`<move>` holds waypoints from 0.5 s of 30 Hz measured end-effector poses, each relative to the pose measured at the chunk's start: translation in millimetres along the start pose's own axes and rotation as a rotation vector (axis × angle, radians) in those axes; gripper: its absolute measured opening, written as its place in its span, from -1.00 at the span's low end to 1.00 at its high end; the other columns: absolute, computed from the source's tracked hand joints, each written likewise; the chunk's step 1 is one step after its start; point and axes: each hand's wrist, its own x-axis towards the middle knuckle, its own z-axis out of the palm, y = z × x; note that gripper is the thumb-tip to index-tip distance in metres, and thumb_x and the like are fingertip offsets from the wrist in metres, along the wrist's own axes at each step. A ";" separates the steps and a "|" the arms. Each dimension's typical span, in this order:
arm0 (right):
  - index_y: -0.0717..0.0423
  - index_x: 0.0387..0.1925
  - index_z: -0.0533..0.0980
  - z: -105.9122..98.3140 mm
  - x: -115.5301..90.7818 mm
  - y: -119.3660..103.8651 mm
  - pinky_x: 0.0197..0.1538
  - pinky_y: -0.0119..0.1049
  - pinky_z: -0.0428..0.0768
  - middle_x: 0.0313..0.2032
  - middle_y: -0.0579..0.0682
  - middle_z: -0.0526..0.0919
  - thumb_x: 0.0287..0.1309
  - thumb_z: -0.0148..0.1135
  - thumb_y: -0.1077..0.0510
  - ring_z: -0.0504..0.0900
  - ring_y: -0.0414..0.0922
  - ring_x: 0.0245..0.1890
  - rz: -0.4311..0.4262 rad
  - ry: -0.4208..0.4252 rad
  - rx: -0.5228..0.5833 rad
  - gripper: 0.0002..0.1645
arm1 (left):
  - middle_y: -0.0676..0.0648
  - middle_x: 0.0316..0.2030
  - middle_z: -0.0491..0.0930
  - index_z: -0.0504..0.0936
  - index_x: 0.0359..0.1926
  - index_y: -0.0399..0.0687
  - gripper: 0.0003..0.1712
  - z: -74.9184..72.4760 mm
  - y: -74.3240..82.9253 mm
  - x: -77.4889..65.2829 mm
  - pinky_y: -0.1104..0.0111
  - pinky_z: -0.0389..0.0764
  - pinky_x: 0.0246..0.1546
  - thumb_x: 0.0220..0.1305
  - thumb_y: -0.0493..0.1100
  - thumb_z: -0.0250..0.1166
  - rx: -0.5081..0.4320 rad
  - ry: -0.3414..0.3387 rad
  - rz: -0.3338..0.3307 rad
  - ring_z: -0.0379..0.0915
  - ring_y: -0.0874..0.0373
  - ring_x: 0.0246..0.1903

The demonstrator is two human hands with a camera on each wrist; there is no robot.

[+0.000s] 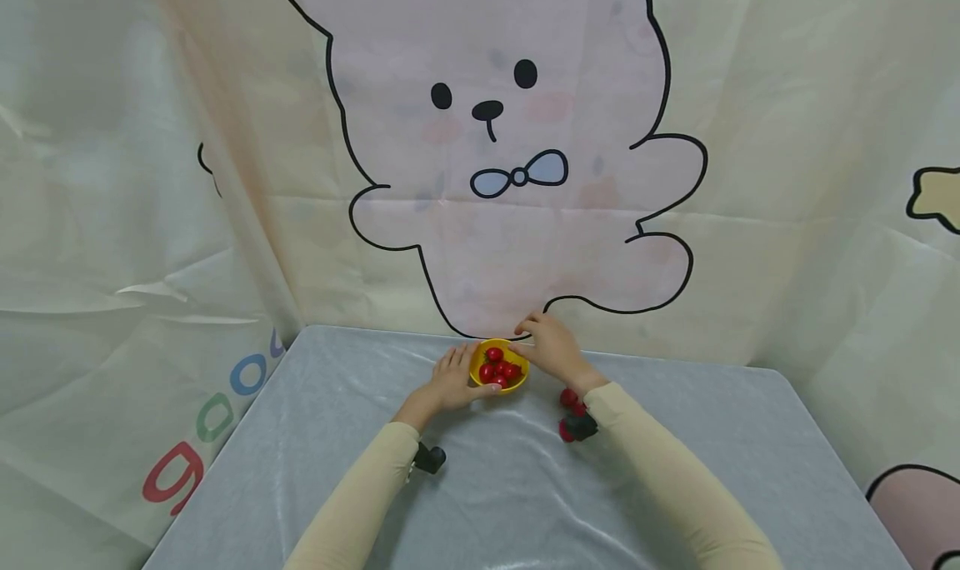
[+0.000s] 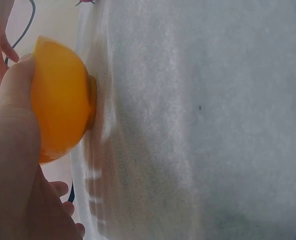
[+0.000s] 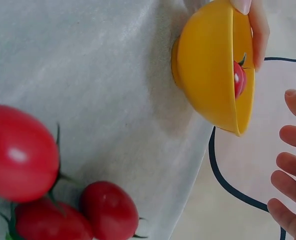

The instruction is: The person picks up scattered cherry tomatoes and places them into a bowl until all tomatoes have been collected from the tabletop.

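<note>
A yellow bowl (image 1: pixel 474 378) with several red cherry tomatoes (image 1: pixel 494 355) in it stands upright near the table's far edge. My left hand (image 1: pixel 452 384) holds the bowl from its left, the thumb along the near side and the fingers toward the far side. In the left wrist view the thumb lies against the wall of the bowl (image 2: pixel 62 105). Above the bowl's right side is my right hand (image 1: pixel 553 349), fingers spread apart and nothing held. The right wrist view shows those loose fingers (image 3: pixel 290 162) apart from the bowl (image 3: pixel 208 65).
Three loose cherry tomatoes (image 3: pixel 20 152) lie on the grey cloth-covered table (image 1: pixel 487 487), under the right wrist. Behind the table's far edge hangs a pale curtain (image 1: pixel 765 178) with a printed bear. Dark wrist cameras (image 1: pixel 430 458) are on both forearms.
</note>
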 end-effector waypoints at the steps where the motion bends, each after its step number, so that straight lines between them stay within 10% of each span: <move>1: 0.12 -0.12 0.68 -1.0 -1.1 0.4 0.03 -0.09 0.66 -0.09 0.08 0.65 0.15 0.40 -0.08 0.60 0.00 -0.11 0.006 -0.005 0.006 -0.61 | -0.24 0.57 -0.09 -0.16 0.58 0.08 0.19 -0.1 0.1 0.1 -0.19 -0.08 0.51 0.17 0.50 0.16 0.003 -0.002 -0.001 -0.21 -0.27 0.55; 15: 0.09 -0.07 0.67 -9.9 -8.3 3.0 0.08 -0.07 0.64 -0.05 0.04 0.63 0.16 0.39 -0.12 0.56 -0.02 -0.06 0.010 -0.050 0.015 -0.56 | -0.26 0.55 -0.04 -0.13 0.57 0.03 0.19 -1.8 1.8 -1.5 -0.20 -0.04 0.50 0.17 0.51 0.16 0.019 -0.002 0.007 -0.17 -0.28 0.53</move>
